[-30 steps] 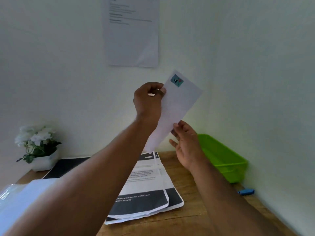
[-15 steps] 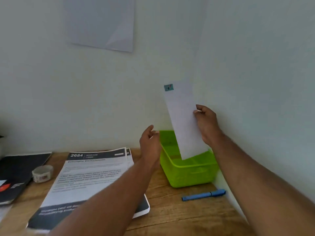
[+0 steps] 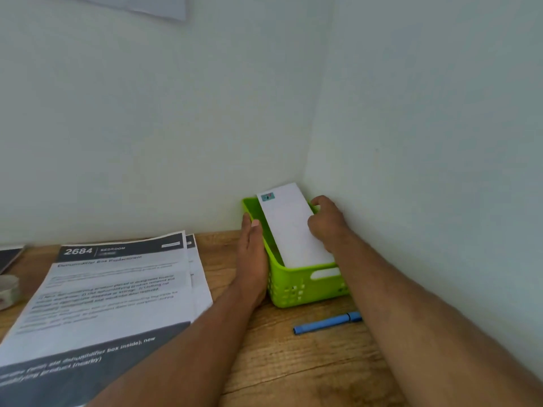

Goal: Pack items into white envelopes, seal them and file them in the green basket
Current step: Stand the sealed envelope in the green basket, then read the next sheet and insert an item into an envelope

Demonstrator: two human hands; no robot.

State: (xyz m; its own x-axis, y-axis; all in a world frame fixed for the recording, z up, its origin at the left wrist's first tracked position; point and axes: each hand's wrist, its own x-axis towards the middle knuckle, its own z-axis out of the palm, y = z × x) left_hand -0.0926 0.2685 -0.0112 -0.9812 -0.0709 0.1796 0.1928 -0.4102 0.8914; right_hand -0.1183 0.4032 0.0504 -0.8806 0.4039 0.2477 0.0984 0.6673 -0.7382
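While gripped, envelope (image 3: 291,227) (in basket (image 3: 293,286)).

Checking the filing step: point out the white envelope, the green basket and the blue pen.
white envelope (image 3: 289,227), head view, on its bare front face.
green basket (image 3: 296,284), head view, on its perforated near wall.
blue pen (image 3: 324,323), head view, mid-barrel.

White stamped paper envelope (image 3: 289,227) now down inside the green plastic basket (image 3: 296,284), right hand (image 3: 326,223) lowered onto it, left hand (image 3: 252,254) now flat against the basket's side.
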